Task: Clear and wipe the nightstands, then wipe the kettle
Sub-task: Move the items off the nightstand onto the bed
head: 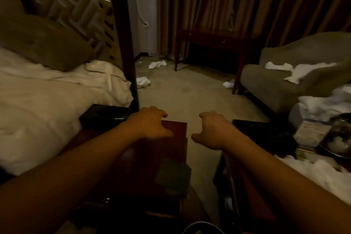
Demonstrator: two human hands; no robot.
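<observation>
Head view: my left hand (150, 122) rests loosely curled on the dark red wooden nightstand tabletop (175, 129) at lower centre, steadying me; my right hand (212, 129) hangs empty, loosely curled, just right. No kettle clearly visible.

Two bare forearms reach into view from the bottom corners, with no sleeves, cuffs or gloves anywhere along their visible length. The left hand (150, 123) and the right hand (212, 129) are both uncovered. No watch, bracelet or strap shows at either wrist, and no ring can be made out on the fingers (163, 115), though the dim light and soft focus hide fine detail. Nails and knuckle lines are too blurred to describe, and nothing of the body beyond the arms shows
</observation>
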